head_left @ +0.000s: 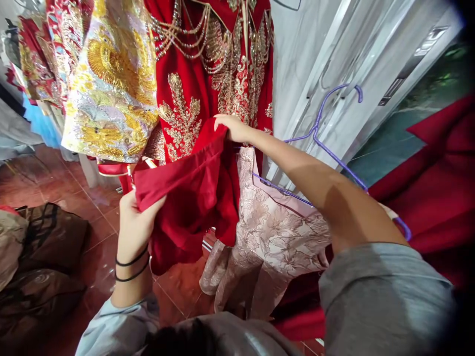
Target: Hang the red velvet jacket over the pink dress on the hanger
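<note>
Left hand (135, 215) pinched on near end of red garment's (196, 198) top edge, right hand (228, 126) pinched on far end; garment hangs between hands. Best: even tension, cloth clear of beaded jacket (181, 111) behind right hand—beads could snag.

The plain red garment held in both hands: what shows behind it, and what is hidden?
Behind the plain red garment hangs a gold-embroidered red costume, its beaded upper part showing. Part of its lower front is covered and cannot be seen.
</note>
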{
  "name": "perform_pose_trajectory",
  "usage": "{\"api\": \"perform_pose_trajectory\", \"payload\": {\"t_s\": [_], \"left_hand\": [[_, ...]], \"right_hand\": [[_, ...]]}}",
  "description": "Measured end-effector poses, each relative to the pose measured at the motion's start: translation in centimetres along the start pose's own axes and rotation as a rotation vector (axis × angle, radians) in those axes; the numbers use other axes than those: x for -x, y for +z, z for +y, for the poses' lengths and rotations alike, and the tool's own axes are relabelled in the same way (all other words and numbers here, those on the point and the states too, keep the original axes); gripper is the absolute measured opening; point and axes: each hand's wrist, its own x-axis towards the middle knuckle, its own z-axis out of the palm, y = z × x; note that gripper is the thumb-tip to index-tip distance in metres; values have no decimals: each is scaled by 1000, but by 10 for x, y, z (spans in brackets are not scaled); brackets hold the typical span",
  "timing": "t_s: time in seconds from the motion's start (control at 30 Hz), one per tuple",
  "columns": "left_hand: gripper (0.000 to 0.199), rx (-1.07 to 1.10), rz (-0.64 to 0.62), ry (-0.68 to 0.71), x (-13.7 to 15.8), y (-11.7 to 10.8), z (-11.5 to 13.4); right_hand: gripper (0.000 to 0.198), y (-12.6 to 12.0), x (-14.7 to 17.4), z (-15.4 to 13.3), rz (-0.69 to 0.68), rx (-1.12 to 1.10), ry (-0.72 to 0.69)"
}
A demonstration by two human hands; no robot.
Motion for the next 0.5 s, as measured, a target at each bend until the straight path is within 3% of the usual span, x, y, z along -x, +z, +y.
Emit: {"api": "perform_pose_trajectory", "payload": {"t_s": [0.07,0.17,0.23,0.37,0.43,0.5], "left_hand": [[20,116,1,-170,-2,0,-8],[24,281,156,-331,-4,-6,-14],[22,245,212,-270,-6,-12,-15],[24,-138,128,-29,-9,-26,-21],[17,-238,68,-8,-11,-38,-26],[23,-261,-53,-104,-11,-53,-30]], "right_hand": [[21,3,7,2,-27,190,24],[41,9,22,-9,25,446,205],[53,16,33,-19,41,580,369],[55,30,45,-33,-104,641,586],[48,31,47,-39,-196,562,548],[35,28,50,-48,-292,439,423]]}}
